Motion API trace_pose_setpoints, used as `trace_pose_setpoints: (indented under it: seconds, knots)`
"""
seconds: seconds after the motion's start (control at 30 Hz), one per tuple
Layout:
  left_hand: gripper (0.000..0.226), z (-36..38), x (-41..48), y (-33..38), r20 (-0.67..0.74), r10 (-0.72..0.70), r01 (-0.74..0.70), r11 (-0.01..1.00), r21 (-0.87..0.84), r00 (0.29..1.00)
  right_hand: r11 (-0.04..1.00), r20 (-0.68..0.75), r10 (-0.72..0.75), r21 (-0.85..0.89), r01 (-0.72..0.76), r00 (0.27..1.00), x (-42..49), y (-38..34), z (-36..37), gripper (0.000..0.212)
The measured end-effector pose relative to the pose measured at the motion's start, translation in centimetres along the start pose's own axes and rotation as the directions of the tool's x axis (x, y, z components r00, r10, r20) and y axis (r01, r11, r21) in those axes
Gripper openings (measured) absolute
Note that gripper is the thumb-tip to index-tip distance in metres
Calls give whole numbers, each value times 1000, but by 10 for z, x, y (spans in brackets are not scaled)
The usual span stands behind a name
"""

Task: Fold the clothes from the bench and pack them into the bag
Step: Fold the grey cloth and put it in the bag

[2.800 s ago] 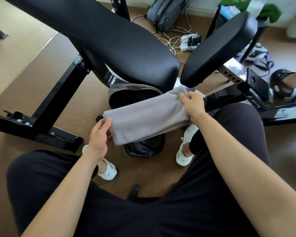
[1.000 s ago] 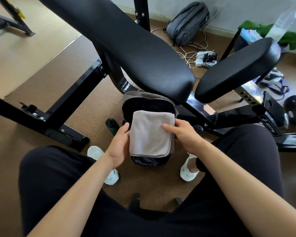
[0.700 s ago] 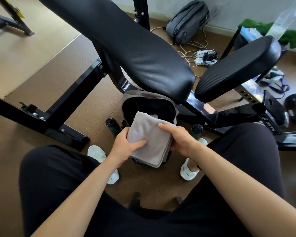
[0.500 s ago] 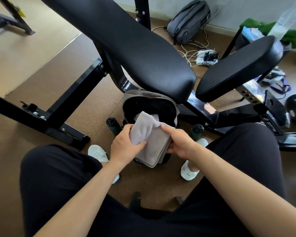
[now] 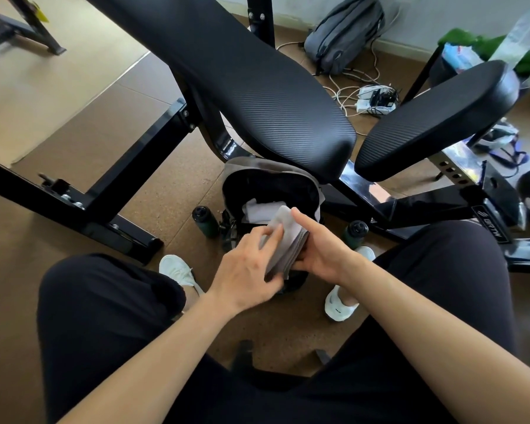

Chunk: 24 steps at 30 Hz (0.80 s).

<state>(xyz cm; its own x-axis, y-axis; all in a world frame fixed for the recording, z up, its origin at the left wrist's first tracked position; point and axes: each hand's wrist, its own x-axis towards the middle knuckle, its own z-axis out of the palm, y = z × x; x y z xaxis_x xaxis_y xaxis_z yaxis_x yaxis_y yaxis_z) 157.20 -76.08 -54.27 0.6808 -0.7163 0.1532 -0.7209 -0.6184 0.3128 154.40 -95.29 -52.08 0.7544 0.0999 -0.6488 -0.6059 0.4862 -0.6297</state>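
Gripping folded cloth [image 5: 283,237] with left hand [image 5: 245,270] and right hand [image 5: 321,246], above open bag [image 5: 257,169], brown floor [image 5: 165,191], black bench [image 5: 257,96]

Recorded both bare forearms reaching forward, converging between the knees. Noted left hand [image 5: 248,267] back-up and slightly blurred, fingers bent over the top face of the folded grey cloth [image 5: 283,237], thumb tucked at its near edge. Noted right hand [image 5: 321,249] gripping the opposite edge, index finger straight along the top, remaining digits curled beneath.
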Motion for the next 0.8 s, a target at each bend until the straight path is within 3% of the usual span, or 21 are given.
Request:
trace_pose_setpoints:
  seconds: [0.1,0.2,0.33,0.4,0.5,0.57,0.7,0.8]
  knots:
    - [77,-2,0,1,54,65,-62,996,-68,996,998,-25,-16,-67,14,1000,1,0,-1,46]
    - [61,-1,2,-5,91,57,-28,955,-296,994,995,-102,-30,-95,20,994,4,3,-3,43]
    - [32,3,7,-17,-4,-222,170,758,-630,975,996,-103,-20,-94,10,995,7,6,-6,38]
    - [38,1,11,-20,136,-324,317,612,-725,936,998,-69,-9,-70,4,998,7,6,-5,43]
    - [48,-5,14,-17,450,-215,498,393,-773,867,999,-7,0,-46,0,1000,8,8,-5,47]
    - [52,-5,14,-15,531,-151,549,330,-768,833,999,-5,3,-54,-3,1000,10,10,-6,44]
    - [53,3,17,-20,540,-153,552,396,-734,828,974,-56,37,-220,-48,998,21,16,-11,41]
    - [50,14,18,-33,512,-195,530,525,-666,837,784,-204,-64,-616,-77,977,36,12,-23,43]
